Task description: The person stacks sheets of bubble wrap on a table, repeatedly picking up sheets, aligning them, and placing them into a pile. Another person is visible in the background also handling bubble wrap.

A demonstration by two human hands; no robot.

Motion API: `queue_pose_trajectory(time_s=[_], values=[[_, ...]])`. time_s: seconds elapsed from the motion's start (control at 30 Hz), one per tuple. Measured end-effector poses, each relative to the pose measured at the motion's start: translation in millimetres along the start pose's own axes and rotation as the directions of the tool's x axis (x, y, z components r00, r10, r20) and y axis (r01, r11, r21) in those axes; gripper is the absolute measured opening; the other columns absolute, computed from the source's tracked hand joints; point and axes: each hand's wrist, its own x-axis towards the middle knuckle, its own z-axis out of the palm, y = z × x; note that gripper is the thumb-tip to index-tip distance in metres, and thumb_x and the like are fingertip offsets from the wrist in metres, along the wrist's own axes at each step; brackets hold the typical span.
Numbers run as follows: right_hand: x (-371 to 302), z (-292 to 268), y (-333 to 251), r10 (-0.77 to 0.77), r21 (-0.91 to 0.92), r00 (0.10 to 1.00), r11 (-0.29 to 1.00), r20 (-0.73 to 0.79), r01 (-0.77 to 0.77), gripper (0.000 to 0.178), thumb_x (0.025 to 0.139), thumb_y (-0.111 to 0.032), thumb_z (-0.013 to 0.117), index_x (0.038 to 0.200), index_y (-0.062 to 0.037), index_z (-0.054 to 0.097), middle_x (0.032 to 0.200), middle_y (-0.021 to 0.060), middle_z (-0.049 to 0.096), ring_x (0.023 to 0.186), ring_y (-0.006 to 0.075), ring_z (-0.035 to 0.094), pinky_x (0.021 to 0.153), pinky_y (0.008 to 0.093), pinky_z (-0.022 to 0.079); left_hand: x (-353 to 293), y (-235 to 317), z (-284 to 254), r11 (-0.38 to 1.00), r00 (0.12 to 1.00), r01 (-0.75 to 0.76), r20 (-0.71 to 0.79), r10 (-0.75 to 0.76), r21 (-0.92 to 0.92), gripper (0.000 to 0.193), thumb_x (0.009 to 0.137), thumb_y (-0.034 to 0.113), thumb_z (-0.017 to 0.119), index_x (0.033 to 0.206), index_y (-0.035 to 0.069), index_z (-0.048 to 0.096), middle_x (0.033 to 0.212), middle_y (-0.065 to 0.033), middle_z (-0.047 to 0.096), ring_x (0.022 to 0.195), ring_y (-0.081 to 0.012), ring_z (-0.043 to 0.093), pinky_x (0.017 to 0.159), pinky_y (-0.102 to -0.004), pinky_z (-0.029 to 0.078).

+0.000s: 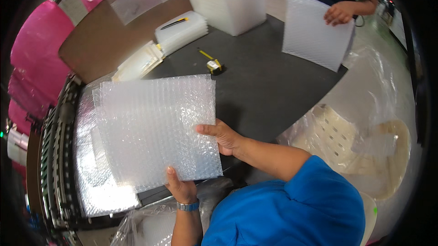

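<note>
A loose stack of clear bubble wrap sheets (pixel 159 127) is held up in front of me, its left edges slightly fanned. My left hand (pixel 182 190) grips the near edge, thumb on top and fingers hidden beneath. On the right edge my right hand (pixel 224 138) pinches the same sheets, its thumb lying across the top and most of the fingers underneath. Beyond the sheets, a yellow and black tape measure (pixel 214 66) rests on the dark table (pixel 264 81) with a short length of blade out.
Across the table a co-worker's hand (pixel 340 13) holds another bubble wrap sheet (pixel 315 36); the other rests on a tall bubble wrap stack (pixel 232 11). A pen (pixel 174 23) lies on a smaller pile (pixel 182 34). A roller machine (pixel 64 141) stands left, a plastic-draped chair (pixel 337 132) right.
</note>
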Motion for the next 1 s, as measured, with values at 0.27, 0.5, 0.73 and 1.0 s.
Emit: queue_pose_trajectory(time_s=[0.27, 0.5, 0.73, 1.0], values=[[-38.8, -34.1, -64.3, -0.376, -0.125, 0.898, 0.926, -0.228, 0.356, 0.047, 0.071, -0.017, 0.065, 0.111, 0.0007, 0.049, 0.097, 0.0133, 0.057, 0.086, 0.0242, 0.058, 0.079, 0.0388, 0.048, 3.8, -12.4, 18.9, 0.997, 0.881, -0.077, 0.466, 0.078, -0.022, 0.087, 0.067, 0.050, 0.069, 0.129, 0.005, 0.028, 0.129, -0.0114, 0.037, 0.115, -0.0258, 0.039, 0.096, -0.0426, 0.035], [-57.4, -134.1, -154.7, -0.615, -0.228, 0.604, 0.771, -0.507, 0.595, 0.047, 0.077, -0.023, 0.061, 0.115, 0.0013, 0.045, 0.108, 0.0163, 0.053, 0.099, 0.0304, 0.053, 0.085, 0.0444, 0.044, 19.4, -16.7, 0.1, 0.863, 0.933, -0.029, 0.324, -0.158, 0.505, 0.060, 0.076, 0.024, 0.066, 0.124, 0.004, 0.036, 0.121, -0.0115, 0.040, 0.113, -0.0249, 0.042, 0.094, -0.0366, 0.036], [-42.1, -167.1, -162.3, -0.520, -0.294, 0.412, 0.817, -0.749, 0.496, 0.049, 0.080, -0.023, 0.062, 0.121, -0.0033, 0.043, 0.119, 0.0138, 0.049, 0.107, 0.0312, 0.049, 0.089, 0.0491, 0.041, 23.0, -14.1, -2.1, 0.845, 0.937, -0.062, 0.322, -0.134, 0.531, 0.050, 0.077, 0.020, 0.065, 0.119, 0.004, 0.043, 0.115, -0.0126, 0.042, 0.107, -0.0234, 0.045, 0.091, -0.0338, 0.039], [-62.8, -114.3, -146.7, -0.886, -0.878, 0.167, 0.456, -0.433, 0.143, 0.054, 0.082, -0.022, 0.059, 0.127, -0.0048, 0.035, 0.132, 0.0117, 0.032, 0.113, 0.0231, 0.040, 0.093, 0.0354, 0.033, 82.0, 50.2, -30.2, 0.626, 0.906, -0.402, 0.192, 0.377, 0.668, 0.031, 0.077, 0.015, 0.062, 0.105, 0.004, 0.054, 0.098, -0.0096, 0.053, 0.090, -0.0175, 0.050, 0.073, -0.0303, 0.042]])
